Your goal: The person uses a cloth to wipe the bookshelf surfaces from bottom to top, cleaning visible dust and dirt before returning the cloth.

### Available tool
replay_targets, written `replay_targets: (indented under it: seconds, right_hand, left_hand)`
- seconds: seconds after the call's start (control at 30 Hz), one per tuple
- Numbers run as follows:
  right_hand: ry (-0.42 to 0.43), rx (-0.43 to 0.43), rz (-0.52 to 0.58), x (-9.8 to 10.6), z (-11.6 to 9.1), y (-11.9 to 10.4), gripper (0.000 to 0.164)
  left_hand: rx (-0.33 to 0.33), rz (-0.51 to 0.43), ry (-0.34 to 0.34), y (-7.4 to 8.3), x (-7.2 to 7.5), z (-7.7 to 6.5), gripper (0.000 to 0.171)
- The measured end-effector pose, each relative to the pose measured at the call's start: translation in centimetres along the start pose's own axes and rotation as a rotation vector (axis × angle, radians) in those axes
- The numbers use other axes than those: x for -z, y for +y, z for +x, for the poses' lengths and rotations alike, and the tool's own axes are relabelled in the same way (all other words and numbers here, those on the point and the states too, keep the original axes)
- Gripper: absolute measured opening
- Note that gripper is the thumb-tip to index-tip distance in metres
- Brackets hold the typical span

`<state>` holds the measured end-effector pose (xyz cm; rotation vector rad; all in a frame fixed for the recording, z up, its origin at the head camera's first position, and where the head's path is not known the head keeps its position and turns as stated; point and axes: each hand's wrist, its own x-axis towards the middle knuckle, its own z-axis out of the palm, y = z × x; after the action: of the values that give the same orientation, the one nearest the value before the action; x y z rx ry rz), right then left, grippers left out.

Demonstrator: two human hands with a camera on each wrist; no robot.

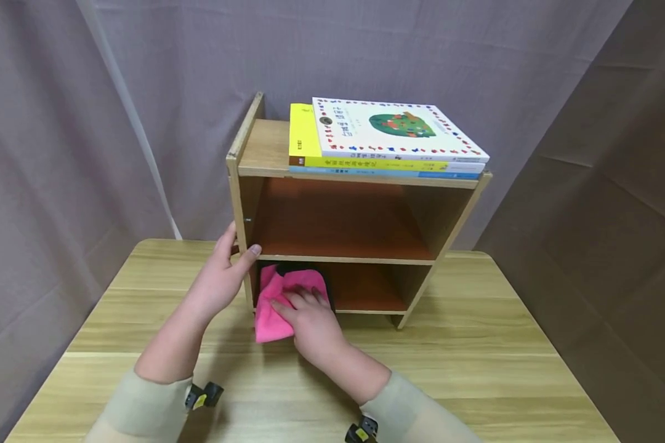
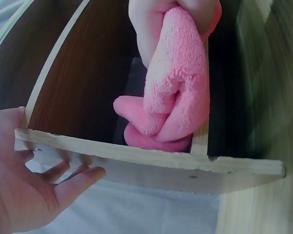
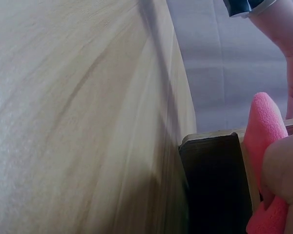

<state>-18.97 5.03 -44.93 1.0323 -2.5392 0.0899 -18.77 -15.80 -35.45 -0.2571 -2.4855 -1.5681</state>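
A small wooden bookshelf (image 1: 343, 259) stands on the table. My left hand (image 1: 221, 277) grips its left side panel (image 2: 151, 158), thumb at the front edge and fingers along the outer face. In the lower compartment, at its left end, my right hand (image 1: 317, 323) holds a bunched pink cloth (image 1: 271, 317). One part of the cloth hangs out over the front of the bottom board. The left wrist view shows the fluffy cloth (image 2: 180, 78) gathered under the right hand (image 2: 151, 24), folds lying close to the side panel. Some right fingertips are hidden in the cloth.
Several books lie stacked on the shelf's top, a white picture book (image 1: 388, 129) uppermost and a yellow book (image 1: 303, 138) beneath. The wooden table (image 1: 465, 369) extends around the shelf. Grey curtains (image 1: 421, 55) hang behind it. Each wrist wears a small black device (image 1: 204, 395).
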Motion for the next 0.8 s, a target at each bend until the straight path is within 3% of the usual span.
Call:
replay_targets:
  seconds: [0.17,0.43,0.8]
  right_hand:
    - [-0.007,-0.009,0.003,0.0,-0.1,0.0,0.067]
    - [-0.005,-0.011,0.004,0.1,-0.1,-0.1,0.069]
    - [-0.024,-0.018,-0.024,0.0,-0.2,-0.2,0.069]
  left_hand:
    - [-0.052,-0.032,0.069,1.0,1.0,0.2,0.074]
    - [-0.183,-0.082,0.204,4.8,3.1,1.1,0.068]
    - [-0.273,-0.044,0.262,8.9,3.2,2.3,0.059]
